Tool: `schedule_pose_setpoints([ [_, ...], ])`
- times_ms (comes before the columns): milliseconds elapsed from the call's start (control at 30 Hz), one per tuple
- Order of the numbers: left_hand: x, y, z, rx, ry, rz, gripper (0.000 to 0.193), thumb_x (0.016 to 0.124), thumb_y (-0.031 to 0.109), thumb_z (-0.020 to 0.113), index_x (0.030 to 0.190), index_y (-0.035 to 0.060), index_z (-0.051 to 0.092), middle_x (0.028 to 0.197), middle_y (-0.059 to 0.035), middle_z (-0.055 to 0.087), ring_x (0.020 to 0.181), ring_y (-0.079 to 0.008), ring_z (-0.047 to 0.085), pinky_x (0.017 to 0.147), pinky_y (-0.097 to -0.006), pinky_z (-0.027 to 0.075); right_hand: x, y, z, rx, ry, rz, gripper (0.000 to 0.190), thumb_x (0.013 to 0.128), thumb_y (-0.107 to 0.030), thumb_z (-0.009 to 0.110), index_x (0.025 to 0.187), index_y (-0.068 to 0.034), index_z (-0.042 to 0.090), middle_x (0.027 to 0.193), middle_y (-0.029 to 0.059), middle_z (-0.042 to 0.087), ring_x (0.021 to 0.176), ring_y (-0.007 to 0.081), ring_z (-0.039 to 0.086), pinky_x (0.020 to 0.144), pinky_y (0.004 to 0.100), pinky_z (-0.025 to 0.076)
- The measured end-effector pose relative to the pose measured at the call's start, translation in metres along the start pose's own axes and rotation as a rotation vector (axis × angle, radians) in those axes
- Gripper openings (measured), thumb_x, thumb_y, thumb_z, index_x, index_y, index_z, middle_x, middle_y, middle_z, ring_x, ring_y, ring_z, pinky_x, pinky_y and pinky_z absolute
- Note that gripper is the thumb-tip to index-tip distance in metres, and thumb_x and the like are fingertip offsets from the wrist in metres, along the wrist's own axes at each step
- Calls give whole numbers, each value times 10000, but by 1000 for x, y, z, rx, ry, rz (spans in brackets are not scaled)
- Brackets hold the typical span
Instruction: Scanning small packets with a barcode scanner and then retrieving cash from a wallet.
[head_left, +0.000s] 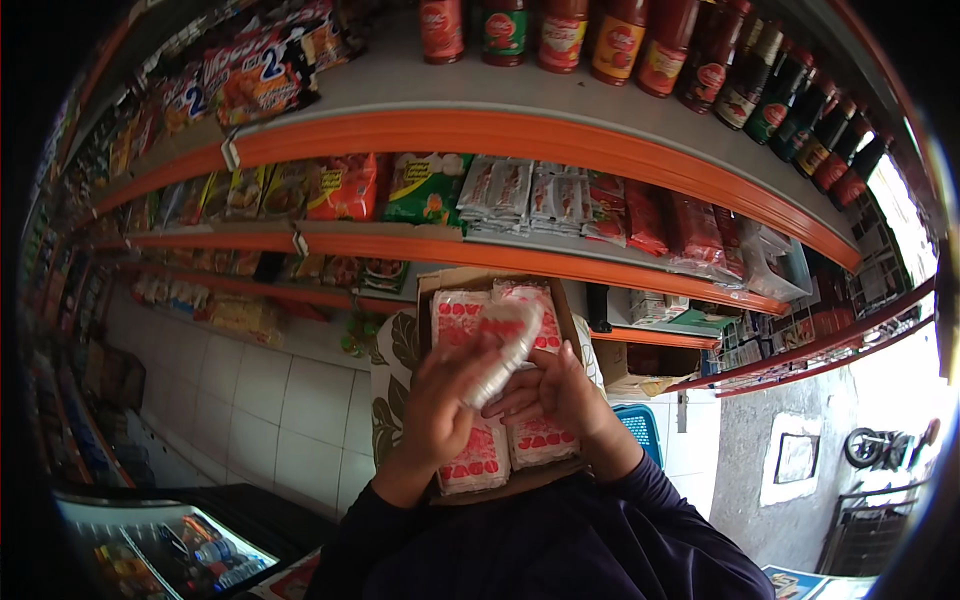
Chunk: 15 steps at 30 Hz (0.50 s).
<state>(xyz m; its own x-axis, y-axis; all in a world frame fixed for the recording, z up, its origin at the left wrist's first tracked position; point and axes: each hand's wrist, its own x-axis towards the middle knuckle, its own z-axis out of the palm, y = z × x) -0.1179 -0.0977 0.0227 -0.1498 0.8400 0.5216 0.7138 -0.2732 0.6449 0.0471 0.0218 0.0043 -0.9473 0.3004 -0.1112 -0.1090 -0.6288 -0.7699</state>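
In my left hand (442, 405) is a clear plastic packet (510, 345) with white contents and red print, tilted and blurred. My right hand (562, 394) is beside the packet's lower edge, thumb raised and fingers apart; whether its fingertips touch the packet is unclear. Below both hands lies an open cardboard box (574, 330) holding several similar flat packets. One packet (474, 459) lies at the near left of the box and another packet (544, 444) at the near right. My hands and the raised packet hide the middle of the box.
The box rests on a leaf-patterned surface (390, 382). Ahead, an orange-edged shelf (480, 131) carries sauce bottles (619, 41) and noodle packs (259, 82). A lower shelf holds sachets (499, 191). A blue plastic basket (641, 431) is at right, a lit display case (172, 555) at lower left.
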Motion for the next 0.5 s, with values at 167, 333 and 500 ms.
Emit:
schedule_pose_setpoints([
  [167,4,21,12,142,-350,280,502,796,69,588,1288,109,496,1320,-63,494,1295,-294,380,1058,-474,315,-10,7,-3,306,239,-129,566,955,-471,357,1297,-24,409,1228,155,526,1121,236,524,911,328,452],
  [333,18,29,8,130,-497,302,542,752,96,652,1275,135,510,1383,-42,426,1341,-306,295,1074,-517,251,-30,-8,5,70,544,-327,372,883,-160,573,1211,-9,481,1126,103,585,1023,173,565,875,290,454],
  [500,34,43,14,-191,-408,159,530,765,95,665,1267,100,496,1395,-101,396,1349,-308,276,1083,-474,245,-58,-29,0,-326,814,-611,457,814,-75,680,1202,10,453,1079,100,602,985,157,586,841,267,465],
])
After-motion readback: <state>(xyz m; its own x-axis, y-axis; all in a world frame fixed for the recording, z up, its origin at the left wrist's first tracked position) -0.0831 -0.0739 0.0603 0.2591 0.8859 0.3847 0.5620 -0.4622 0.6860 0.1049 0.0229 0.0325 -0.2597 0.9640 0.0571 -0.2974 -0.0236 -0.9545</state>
